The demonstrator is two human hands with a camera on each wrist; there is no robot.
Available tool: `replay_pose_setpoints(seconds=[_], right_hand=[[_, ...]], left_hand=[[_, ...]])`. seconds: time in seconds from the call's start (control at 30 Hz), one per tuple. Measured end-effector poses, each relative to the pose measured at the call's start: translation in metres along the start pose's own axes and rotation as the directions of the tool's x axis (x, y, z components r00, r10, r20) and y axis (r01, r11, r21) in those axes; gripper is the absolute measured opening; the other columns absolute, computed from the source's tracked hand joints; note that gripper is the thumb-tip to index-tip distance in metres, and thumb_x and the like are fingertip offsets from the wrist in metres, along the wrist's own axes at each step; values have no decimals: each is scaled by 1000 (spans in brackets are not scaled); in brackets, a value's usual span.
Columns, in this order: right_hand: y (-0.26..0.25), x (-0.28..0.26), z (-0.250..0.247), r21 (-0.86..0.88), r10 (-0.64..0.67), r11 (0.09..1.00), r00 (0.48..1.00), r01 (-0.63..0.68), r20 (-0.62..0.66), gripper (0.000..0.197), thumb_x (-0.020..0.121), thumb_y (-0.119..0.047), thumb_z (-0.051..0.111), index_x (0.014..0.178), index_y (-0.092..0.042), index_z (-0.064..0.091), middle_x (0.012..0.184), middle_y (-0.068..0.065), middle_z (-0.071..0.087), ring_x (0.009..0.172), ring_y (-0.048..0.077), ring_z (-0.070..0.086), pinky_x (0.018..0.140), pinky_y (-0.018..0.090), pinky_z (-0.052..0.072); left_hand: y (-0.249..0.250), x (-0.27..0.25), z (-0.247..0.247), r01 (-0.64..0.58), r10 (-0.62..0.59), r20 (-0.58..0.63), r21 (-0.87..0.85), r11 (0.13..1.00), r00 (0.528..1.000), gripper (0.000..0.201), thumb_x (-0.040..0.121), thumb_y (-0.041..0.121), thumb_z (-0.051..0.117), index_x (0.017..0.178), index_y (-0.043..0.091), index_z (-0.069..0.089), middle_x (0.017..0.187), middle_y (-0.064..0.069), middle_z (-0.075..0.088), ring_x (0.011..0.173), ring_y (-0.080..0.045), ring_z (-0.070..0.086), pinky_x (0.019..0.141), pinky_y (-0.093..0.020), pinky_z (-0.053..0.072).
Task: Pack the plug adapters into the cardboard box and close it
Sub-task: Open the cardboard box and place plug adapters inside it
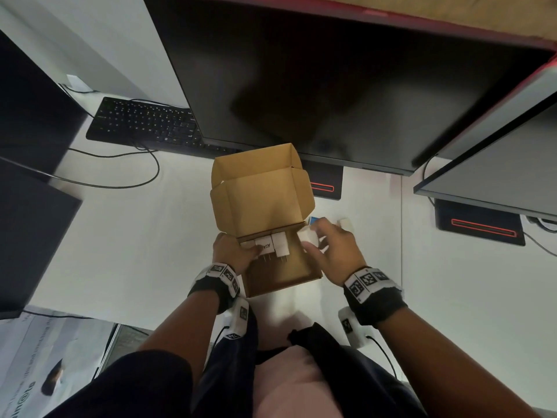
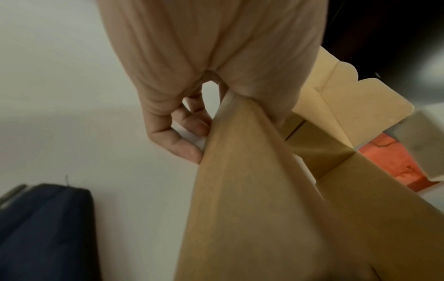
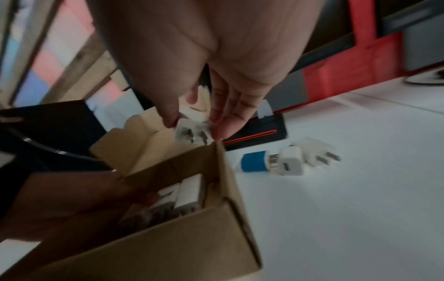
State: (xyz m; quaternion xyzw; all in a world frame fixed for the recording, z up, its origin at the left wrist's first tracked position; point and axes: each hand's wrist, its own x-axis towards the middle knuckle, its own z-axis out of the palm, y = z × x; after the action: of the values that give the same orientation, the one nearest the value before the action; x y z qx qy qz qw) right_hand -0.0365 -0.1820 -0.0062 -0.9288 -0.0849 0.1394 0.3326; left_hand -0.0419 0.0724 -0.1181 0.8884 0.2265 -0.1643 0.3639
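The brown cardboard box [image 1: 280,276] stands open on the white desk with its lid flap [image 1: 259,200] raised at the back. Two white plug adapters [image 1: 278,244] lie side by side inside against the far wall, also seen from the right wrist as adapters [image 3: 190,192] in the box [image 3: 180,237]. My left hand [image 1: 241,251] grips the box's left wall [image 2: 240,180], fingers [image 2: 187,136] outside. My right hand [image 1: 313,242] pinches a white adapter [image 3: 192,129] over the box's far right corner, prongs pointing down. A blue adapter [image 3: 254,161] and two white adapters [image 3: 288,161] lie on the desk to the right.
A large dark monitor [image 1: 331,79] hangs over the desk just behind the box, its stand base [image 1: 325,182] by the lid. A black keyboard [image 1: 144,125] and a looping cable [image 1: 120,182] are at back left. A second monitor's base [image 1: 479,224] is at right.
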Motion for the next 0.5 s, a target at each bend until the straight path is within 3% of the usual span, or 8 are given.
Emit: replay_pose_setpoints(seconds=[0.1,0.17,0.23,0.4,0.5], right_hand=[[-21,7,19,-239,-15,970,997,32,74,23,96,-38,54,113,-24,48,97,8,62,83,29,62,73,42,54],[-32,11,32,-363,61,932,992,-18,107,23,97,-30,48,119,-22,47,108,11,59,87,33,64,75,43,55],[-41,15,44,-437,142,898,978,-61,155,25,97,-26,48,121,-21,48,116,12,56,90,34,65,78,44,56],[-52,33,58,-509,279,847,942,-151,185,28,95,-15,50,123,-9,50,123,19,53,101,40,61,71,46,48],[-52,40,63,-506,299,843,940,-181,162,31,96,-13,49,127,-6,46,125,20,46,96,39,63,75,46,52]], left_hand=[[0,0,-1,-17,17,5,11,1000,1000,64,62,65,73,106,18,73,109,-5,73,108,-27,65,89,-32,51],[0,-1,-1,-17,17,1,9,1000,1000,68,59,68,69,107,19,71,109,-4,72,107,-25,66,87,-30,49],[-1,0,-1,-16,16,3,5,1000,1000,61,64,62,75,108,19,71,110,-4,71,107,-25,65,86,-29,47],[-1,0,-2,-13,13,19,-1,1000,1000,69,62,66,72,111,18,70,113,-5,70,107,-25,63,84,-27,45],[-1,0,-2,11,-10,39,-22,1000,999,77,58,71,69,115,18,68,116,-4,68,108,-24,62,84,-26,44]])
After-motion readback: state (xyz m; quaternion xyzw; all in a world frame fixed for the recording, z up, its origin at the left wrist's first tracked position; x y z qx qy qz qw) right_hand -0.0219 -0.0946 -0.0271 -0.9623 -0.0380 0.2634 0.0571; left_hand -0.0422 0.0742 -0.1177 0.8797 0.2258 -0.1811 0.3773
